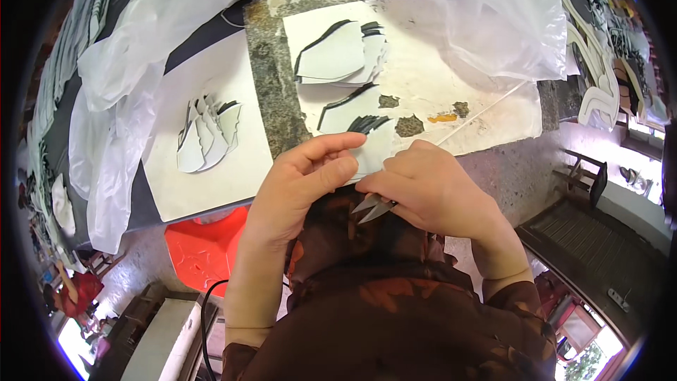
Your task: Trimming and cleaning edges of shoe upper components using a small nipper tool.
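Near the table's front edge, a white cut piece (375, 154) with a dark fringed top edge is between my hands. My left hand (300, 180) is closed at the piece's left side, its thumb against the edge and its index finger bent above. In my right hand (434, 187) are metal thread snips (374, 207), blades poking out toward the left below the piece. Right fingertips also pinch the piece's lower right edge. Just beyond lie a similar white piece (349, 109) and a stack of white dark-edged pieces (331, 53). Some of my fingertips are hidden.
A fanned group of white pieces (204, 137) rests on a pale sheet (218, 77) to the left. Clear plastic sheeting (486, 14) covers the far right, with more plastic (134, 63) at the left. A red stool (204, 250) stands below the table's left edge.
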